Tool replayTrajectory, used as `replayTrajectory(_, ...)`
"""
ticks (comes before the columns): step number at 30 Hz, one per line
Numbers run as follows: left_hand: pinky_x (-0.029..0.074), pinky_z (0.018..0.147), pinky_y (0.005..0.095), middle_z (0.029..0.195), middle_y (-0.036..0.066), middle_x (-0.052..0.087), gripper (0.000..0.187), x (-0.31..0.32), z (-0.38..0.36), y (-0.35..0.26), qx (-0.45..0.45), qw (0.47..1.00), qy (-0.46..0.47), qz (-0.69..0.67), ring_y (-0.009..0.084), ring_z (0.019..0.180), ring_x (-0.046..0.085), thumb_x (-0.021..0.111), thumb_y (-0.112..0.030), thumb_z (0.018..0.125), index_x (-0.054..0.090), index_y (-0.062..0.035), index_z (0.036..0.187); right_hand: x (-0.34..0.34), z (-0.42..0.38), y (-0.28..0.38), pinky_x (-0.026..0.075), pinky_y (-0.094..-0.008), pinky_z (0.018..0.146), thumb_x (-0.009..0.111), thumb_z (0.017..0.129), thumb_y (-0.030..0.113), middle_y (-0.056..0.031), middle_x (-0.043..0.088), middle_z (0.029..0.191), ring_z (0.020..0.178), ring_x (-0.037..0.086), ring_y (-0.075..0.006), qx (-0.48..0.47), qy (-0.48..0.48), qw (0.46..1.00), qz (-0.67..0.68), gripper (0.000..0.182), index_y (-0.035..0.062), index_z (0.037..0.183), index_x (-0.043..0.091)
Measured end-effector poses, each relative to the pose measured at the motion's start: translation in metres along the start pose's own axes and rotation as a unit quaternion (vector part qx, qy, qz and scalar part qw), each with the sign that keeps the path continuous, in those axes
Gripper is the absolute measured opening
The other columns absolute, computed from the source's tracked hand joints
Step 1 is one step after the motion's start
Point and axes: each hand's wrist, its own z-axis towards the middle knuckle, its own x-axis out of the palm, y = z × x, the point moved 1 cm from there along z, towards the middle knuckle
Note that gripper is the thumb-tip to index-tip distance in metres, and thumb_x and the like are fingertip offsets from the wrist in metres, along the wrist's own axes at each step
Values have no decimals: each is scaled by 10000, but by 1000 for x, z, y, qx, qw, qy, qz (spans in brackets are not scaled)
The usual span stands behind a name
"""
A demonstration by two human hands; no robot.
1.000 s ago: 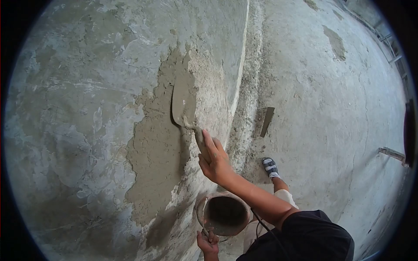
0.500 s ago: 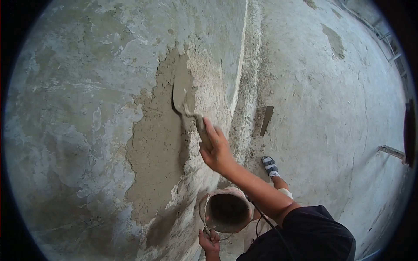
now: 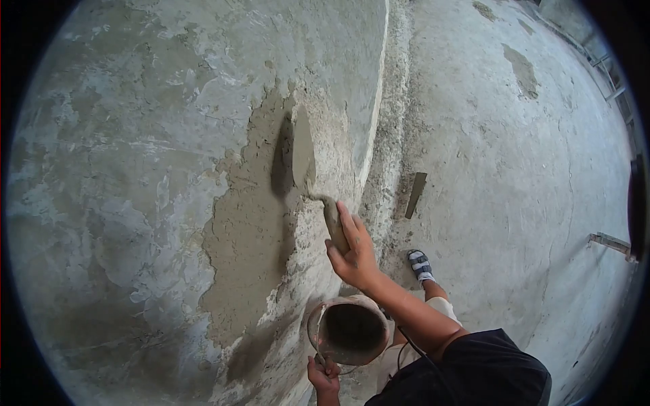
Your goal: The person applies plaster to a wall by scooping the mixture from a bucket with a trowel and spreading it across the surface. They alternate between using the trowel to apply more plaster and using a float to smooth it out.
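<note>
My right hand (image 3: 355,254) is closed round the handle of a trowel (image 3: 303,152), whose blade is tilted just off the wall and throws a dark shadow on it. Behind the blade, a patch of damp grey mortar (image 3: 244,250) covers part of the wall, with rough bare surface along its right edge. Low in the view, my left hand (image 3: 325,375) grips the wire handle of a bucket (image 3: 384,325). The bucket hangs tipped toward the wall, its inside dark.
The old wall (image 3: 122,169) has peeling, blotchy plaster. Along its base runs a strip of crumbs and rubble (image 3: 393,108). A flat dark strip (image 3: 416,195) lies on the concrete floor (image 3: 501,203), near my sandalled foot (image 3: 420,262). A metal bar (image 3: 609,241) sticks out at far right.
My right hand has brought the trowel right and down in the view, and its blade has turned more edge-on, away from the wall. My left hand and the bucket have barely moved.
</note>
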Motion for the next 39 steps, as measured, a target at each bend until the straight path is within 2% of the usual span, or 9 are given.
replayTrajectory(4,201,405,280,477,-11,276,642,0,-1,1,0,1000,-13,-9,113,396,217,339,-556,950,617,22,916,8,29,3,459,-404,868,606,782,4,-211,508,1117,964,531,-389,-51,6,999,1,804,87,1496,247)
replayTrajectory(13,196,403,254,518,-10,327,638,17,-2,6,-17,1000,9,-15,98,414,233,371,-559,942,578,30,1072,-23,-7,-22,473,-414,843,610,759,10,-200,513,1110,952,538,-382,-9,16,999,-50,791,111,1480,302)
replayTrajectory(17,206,414,270,494,-9,285,642,6,-1,14,-21,1000,15,18,117,398,236,369,-581,931,581,21,1000,-31,39,-10,470,-412,842,601,763,6,-202,502,1073,953,536,-403,-88,25,996,-14,784,104,1479,295)
replayTrajectory(20,223,422,269,494,-11,281,656,5,-5,16,-22,999,28,5,115,397,237,355,-585,935,582,29,978,-15,43,-31,456,-423,818,598,769,-10,-192,514,1072,927,539,-376,-89,49,995,-4,745,38,1456,314)
replayTrajectory(24,229,423,277,492,-10,288,662,17,-9,13,-3,999,31,45,115,396,239,336,-585,942,588,26,986,-15,-2,-72,461,-421,867,552,764,-27,-214,480,1128,998,520,-393,-61,85,993,-49,798,86,1488,239)
replayTrajectory(28,228,424,275,492,-11,286,662,23,-13,14,-9,999,14,40,115,396,241,338,-582,943,587,30,985,-24,-10,-53,447,-441,895,539,757,-31,-234,470,1155,1022,508,-409,26,28,999,-22,805,75,1490,224)
replayTrajectory(30,230,425,273,491,-12,285,663,22,-11,17,-16,999,30,15,113,396,242,336,-573,949,601,35,962,-18,22,-34,430,-459,917,549,751,-28,-247,461,1197,1054,489,-430,-56,-42,997,22,830,67,1494,190)
replayTrajectory(34,223,425,274,491,-13,286,658,24,-15,21,-10,999,27,28,113,397,240,340,-570,950,610,31,954,14,61,6,399,-442,1010,561,742,-36,-268,438,1264,1173,442,-449,-124,-14,987,101,852,55,1488,160)
replayTrajectory(39,221,430,271,493,-17,287,656,41,-22,19,1,999,13,29,111,399,238,346,-567,948,611,33,955,50,16,4,437,-451,990,580,748,-28,-273,416,1296,1163,466,-474,-72,41,991,108,862,92,1494,163)
